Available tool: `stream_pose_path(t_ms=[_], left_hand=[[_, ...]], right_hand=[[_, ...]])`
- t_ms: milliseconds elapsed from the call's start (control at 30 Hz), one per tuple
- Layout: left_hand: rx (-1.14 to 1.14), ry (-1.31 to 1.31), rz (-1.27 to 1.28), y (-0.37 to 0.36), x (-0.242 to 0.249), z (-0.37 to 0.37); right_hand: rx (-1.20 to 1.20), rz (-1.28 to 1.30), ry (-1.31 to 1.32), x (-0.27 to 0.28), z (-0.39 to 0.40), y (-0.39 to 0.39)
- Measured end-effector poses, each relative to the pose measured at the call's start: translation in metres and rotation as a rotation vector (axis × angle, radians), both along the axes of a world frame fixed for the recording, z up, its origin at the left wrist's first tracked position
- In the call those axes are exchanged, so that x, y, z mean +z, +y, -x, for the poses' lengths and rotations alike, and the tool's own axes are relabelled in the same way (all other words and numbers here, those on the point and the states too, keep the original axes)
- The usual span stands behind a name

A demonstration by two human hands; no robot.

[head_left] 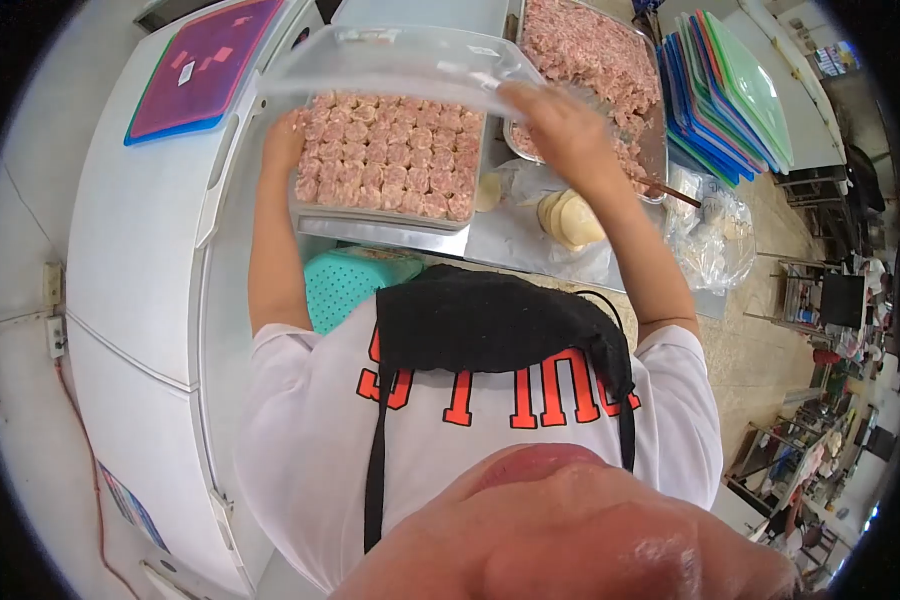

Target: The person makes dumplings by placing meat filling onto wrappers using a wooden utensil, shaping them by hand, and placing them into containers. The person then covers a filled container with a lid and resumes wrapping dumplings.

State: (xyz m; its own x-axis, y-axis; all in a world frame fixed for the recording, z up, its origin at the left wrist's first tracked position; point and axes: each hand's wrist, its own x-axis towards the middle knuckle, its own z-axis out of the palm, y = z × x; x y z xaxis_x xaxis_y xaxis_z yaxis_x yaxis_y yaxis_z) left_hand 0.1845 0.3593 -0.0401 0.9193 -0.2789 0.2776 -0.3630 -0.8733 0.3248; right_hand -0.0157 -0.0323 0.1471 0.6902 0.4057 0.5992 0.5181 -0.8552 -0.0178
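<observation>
A clear plastic container [383, 214] holds rows of round pieces of pink meat in wrappers [390, 155]. My left hand [286, 140] is at the container's left side, its fingers mostly hidden. Over the back part of the container a translucent lid [400, 62] is tilted up. My right hand [562, 128] has its fingers at the lid's right end, closed on it and blurred by motion. Behind and right of that hand lies a metal tray [653, 150] of minced meat [585, 45]. A stack of pale round wrappers [570, 220] sits on plastic sheeting below my right forearm.
Coloured boards [730, 95] stand stacked at the right, beside plastic bags [715, 235]. A brown stick [670, 190] juts from the meat tray. On the left are a white appliance [150, 220] with flat boards [202, 70] on it. A teal perforated basket [345, 285] is below the counter.
</observation>
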Motion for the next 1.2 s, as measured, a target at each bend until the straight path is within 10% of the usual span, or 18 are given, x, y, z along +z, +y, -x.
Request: stream_pose_path(t_ms=[67,167,300,400,667,1200], left_hand=[[0.031,0.038,-0.088,0.0,0.0,-0.003],[-0.006,0.574,0.886,0.01,-0.014,-0.005],[0.092,0.342,0.641,0.015,0.013,0.006],[0.104,0.666,1.025,0.022,0.032,0.009],[-0.03,0.34,0.145,0.008,0.025,-0.005],[0.01,0.249,-0.109,-0.004,0.041,0.028]], right_hand=[[0.076,0.01,-0.032,-0.021,0.004,0.012],[0.092,0.106,-0.006,-0.055,0.016,0.035],[0.126,0.116,0.11,-0.091,0.028,0.059],[0.116,0.103,0.177,-0.101,0.03,0.066],[0.221,0.136,0.37,-0.109,0.012,0.064],[0.08,0.194,0.483,-0.106,-0.07,0.054]])
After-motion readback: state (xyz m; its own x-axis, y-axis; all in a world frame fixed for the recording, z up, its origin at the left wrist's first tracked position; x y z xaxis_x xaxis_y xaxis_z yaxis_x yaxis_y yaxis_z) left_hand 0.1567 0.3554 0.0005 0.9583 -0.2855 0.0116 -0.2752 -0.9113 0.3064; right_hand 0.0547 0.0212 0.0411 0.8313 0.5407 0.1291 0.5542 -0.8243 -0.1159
